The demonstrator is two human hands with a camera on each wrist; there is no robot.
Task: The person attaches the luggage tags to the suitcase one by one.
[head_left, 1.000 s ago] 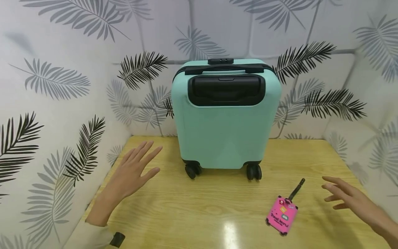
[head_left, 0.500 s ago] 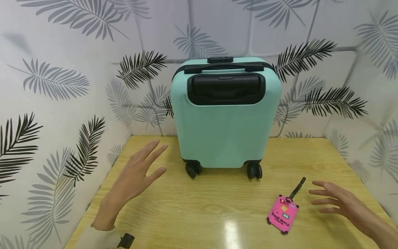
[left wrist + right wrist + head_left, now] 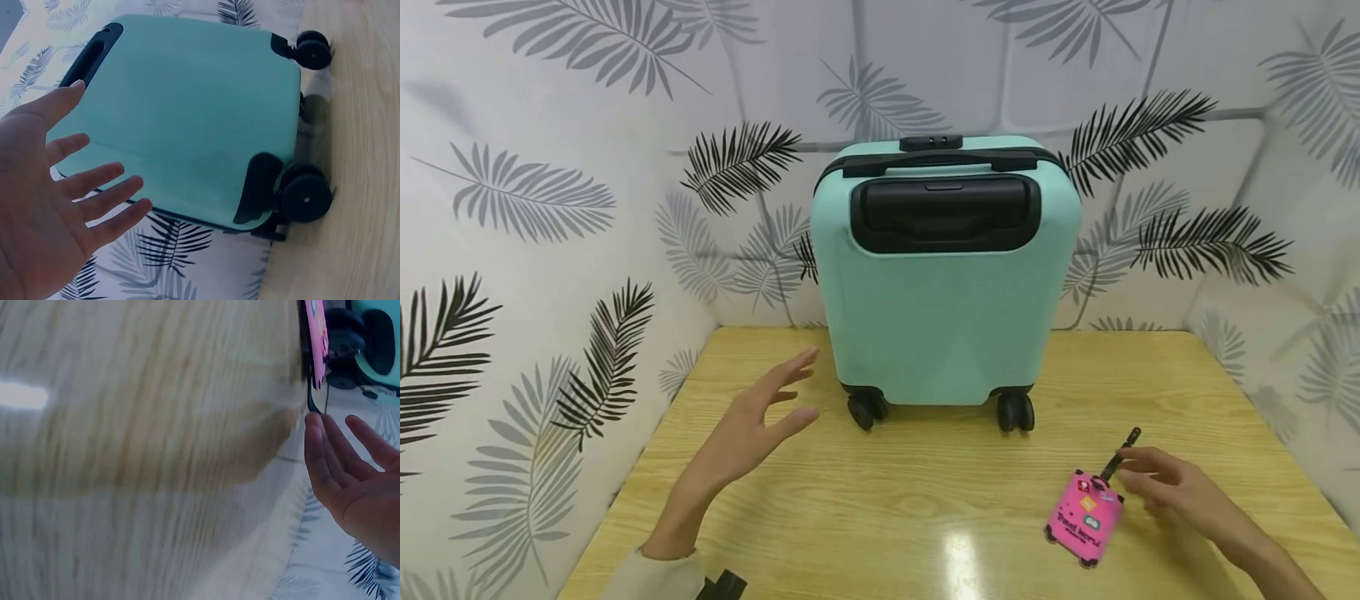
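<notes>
A pink luggage tag [image 3: 1084,518] printed like a small suitcase lies on the table, its black strap [image 3: 1122,454] pointing up and right. My right hand [image 3: 1180,496] is beside the strap, fingertips at or very near it; whether they touch cannot be told. In the right wrist view the fingers [image 3: 325,456] look extended and hold nothing. A mint-green suitcase [image 3: 947,325] stands upright at the back, with a black top handle [image 3: 940,161] and black wheels. My left hand [image 3: 741,437] hovers left of the suitcase, fingers spread and apart from it, as the left wrist view shows.
The wooden table [image 3: 880,500] reaches back to a wall [image 3: 550,317] covered in feather-patterned sheeting. A combination lock [image 3: 931,142] sits on top of the suitcase. Light glares off the table near the front. A black band [image 3: 724,586] is at my left sleeve.
My right hand has moved left to the strap of the luggage tag. My left hand has shifted a little right and turned. Suitcase and tag stay put on the table.
</notes>
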